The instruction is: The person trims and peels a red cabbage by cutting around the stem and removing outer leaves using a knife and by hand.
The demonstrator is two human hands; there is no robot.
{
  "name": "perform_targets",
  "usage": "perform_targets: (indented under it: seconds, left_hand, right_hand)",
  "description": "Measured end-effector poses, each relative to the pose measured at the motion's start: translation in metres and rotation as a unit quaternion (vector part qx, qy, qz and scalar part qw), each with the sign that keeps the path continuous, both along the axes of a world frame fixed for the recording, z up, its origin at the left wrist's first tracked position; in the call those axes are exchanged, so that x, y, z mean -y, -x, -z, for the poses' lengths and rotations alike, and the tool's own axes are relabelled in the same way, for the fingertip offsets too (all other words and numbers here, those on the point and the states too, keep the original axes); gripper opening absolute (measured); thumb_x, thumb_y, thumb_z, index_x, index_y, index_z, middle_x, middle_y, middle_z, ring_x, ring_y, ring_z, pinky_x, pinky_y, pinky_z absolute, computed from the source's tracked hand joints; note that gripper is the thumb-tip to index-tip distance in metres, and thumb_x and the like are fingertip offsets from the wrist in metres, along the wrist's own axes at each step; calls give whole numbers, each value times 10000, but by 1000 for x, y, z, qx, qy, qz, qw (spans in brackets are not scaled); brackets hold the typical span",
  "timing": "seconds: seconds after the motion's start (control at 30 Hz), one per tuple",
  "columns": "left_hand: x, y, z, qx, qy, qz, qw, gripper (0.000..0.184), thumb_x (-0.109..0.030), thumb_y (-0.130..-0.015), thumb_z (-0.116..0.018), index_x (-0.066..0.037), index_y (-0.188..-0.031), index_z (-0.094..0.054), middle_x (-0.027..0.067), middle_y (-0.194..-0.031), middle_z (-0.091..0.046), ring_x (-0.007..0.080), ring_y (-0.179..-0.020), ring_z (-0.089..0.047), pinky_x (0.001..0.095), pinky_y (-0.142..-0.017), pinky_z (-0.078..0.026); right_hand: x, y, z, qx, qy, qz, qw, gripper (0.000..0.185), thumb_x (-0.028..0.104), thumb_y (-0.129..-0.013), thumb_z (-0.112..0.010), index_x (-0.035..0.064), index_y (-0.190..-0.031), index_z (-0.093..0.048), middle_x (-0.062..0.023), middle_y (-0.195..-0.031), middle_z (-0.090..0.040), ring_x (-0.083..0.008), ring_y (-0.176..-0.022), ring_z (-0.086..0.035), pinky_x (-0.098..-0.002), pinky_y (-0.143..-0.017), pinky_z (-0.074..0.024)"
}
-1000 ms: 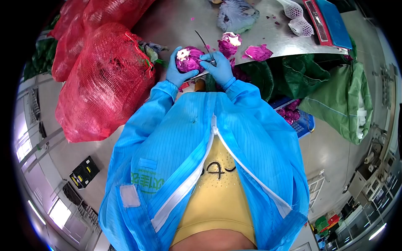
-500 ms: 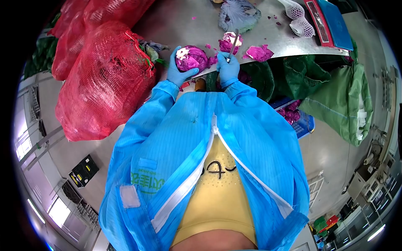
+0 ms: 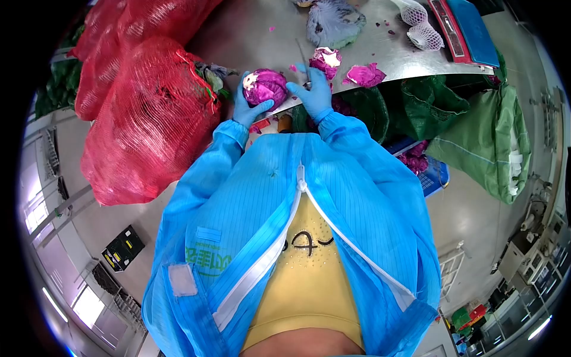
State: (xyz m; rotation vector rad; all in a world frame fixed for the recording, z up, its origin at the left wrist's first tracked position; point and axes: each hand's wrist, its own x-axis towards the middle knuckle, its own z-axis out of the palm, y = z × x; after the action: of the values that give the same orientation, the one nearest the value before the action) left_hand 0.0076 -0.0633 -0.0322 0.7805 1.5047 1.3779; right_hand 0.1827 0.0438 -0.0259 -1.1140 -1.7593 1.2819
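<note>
A purple cabbage (image 3: pixel 267 88) with a pale cut stem end is held at the table's near edge. Around its left and lower side curls my left hand (image 3: pixel 248 106), in a blue glove. My right hand (image 3: pixel 315 94), also gloved, grips a knife (image 3: pixel 301 55) whose thin blade points up and away; its thumb is at the cabbage's right side. Just beyond that hand lies a trimmed purple piece with a white core (image 3: pixel 325 59), and right of it some loose purple leaves (image 3: pixel 364 75).
Large red mesh sacks (image 3: pixel 148 119) stand at the left. On the metal table (image 3: pixel 256 30) are a bluish outer leaf (image 3: pixel 334 24), white foam netting (image 3: pixel 424 37) and a red-and-blue item (image 3: pixel 471 33). Green sacks (image 3: pixel 485 140) and a blue crate (image 3: pixel 436 178) sit at the right.
The knife swung right, away from the cabbage, then came back beside it with my right hand. Purple leaf bits seen at the cabbage's right are now hidden. The cabbage has shifted slightly left.
</note>
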Motion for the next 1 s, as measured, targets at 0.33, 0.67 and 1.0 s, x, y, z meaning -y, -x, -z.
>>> perform_targets:
  seconds: [0.33,0.67,1.0]
  left_hand:
    - [1,-7,-24,265,226,-272,897,854,-397,-700,-761,-159,-1373,-292,102,-1297,-455,288,-1164,-474,516,-905,-439]
    - [2,-15,-60,534,139,-125,825,739,-532,-758,-576,-175,-1363,-346,121,-1339,-427,335,-1190,-442,556,-953,-393]
    - [-12,-25,-54,603,94,-33,792,749,-645,-825,-347,-134,-1372,-342,157,-1357,-407,364,-1208,-434,549,-952,-407]
  right_hand:
    - [20,17,8,-76,100,-205,971,482,133,-739,-701,64,-1197,-567,-75,-1125,-628,-152,-1025,-583,-277,-896,-439]
    - [15,5,24,-201,265,55,942,437,114,-776,-668,27,-1179,-525,-30,-823,-596,-106,-627,-579,-242,-502,-466]
    - [26,-11,-39,3,6,-42,999,680,408,-606,-756,13,-1116,-541,-122,-912,-546,-239,-843,-554,-346,-755,-474]
